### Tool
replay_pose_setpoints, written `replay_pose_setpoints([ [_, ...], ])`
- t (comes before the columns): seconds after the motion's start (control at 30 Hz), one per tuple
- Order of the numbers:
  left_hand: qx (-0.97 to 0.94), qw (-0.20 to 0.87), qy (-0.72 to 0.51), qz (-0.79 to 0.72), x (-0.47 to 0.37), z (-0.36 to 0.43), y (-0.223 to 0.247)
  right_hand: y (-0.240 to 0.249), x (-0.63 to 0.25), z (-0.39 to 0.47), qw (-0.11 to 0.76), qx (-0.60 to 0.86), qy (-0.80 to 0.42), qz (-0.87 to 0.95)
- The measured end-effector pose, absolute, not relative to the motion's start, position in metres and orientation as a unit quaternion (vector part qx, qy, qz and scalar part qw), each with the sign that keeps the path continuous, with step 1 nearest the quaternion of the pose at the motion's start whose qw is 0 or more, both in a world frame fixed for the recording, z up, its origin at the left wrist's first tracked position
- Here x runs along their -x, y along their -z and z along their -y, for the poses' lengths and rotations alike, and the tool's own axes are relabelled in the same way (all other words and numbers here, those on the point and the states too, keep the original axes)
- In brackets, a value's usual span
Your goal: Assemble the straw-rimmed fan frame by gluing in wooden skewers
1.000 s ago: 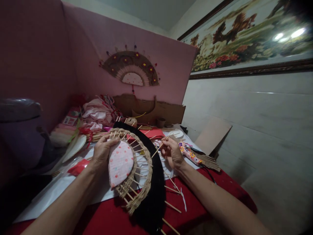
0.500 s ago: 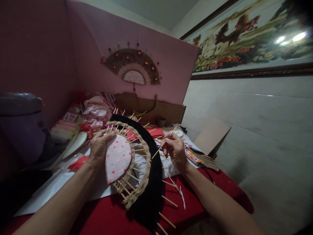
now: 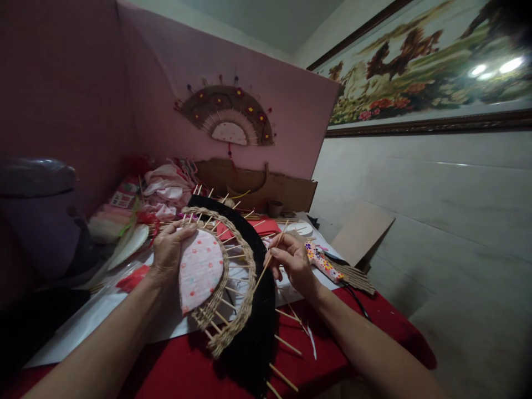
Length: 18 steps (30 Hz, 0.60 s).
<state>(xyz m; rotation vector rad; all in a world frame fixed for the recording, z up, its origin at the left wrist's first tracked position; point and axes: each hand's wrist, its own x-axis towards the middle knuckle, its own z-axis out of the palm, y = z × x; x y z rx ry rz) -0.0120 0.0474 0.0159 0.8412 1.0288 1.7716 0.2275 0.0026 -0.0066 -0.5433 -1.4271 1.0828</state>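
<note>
My left hand (image 3: 169,252) grips a half-round fan (image 3: 202,271) at its inner end, thumb on the pale pink padded piece with red prints. Braided cord bands (image 3: 249,302) run in arcs around that piece, crossed by thin wooden sticks. Farther out lies a broad black fabric band (image 3: 249,338), and stick ends poke beyond its outer edge. My right hand (image 3: 293,263) pinches a loose thin wooden stick (image 3: 264,271) over the black band. The stick slants, its lower tip near the outer braid; whether it touches cannot be told.
A red cloth (image 3: 382,338) and white paper (image 3: 100,321) cover the table. Behind the fan are red paper (image 3: 266,226), a small pot (image 3: 275,208) and pink fabric (image 3: 170,185). A finished-looking fan (image 3: 228,113) hangs on the pink board. Corrugated card (image 3: 359,280) lies at right.
My right hand has moved a little left and down, bringing the stick's lower tip toward the outer braid. My left hand keeps its hold on the fan.
</note>
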Motion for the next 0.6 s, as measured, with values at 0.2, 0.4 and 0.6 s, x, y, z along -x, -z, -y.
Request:
replay_pose_setpoints([
  [0.2, -0.344, 0.444, -0.709, -0.426, 0.0124, -0.0469, -0.0160, 0.0077, -0.2287, -0.0043, 0.607, 0.238, -0.458, 0.605],
  [0.4, -0.346, 0.444, -0.713, -0.418, 0.0145, -0.0531, -0.0121, 0.0055, -0.2299, -0.0059, 0.644, 0.249, -0.441, 0.573],
  [0.6, -0.341, 0.459, -0.714, -0.403, 0.0102, -0.0443, -0.0172, 0.0051, -0.2287, -0.0068, 0.671, 0.304, -0.395, 0.549],
])
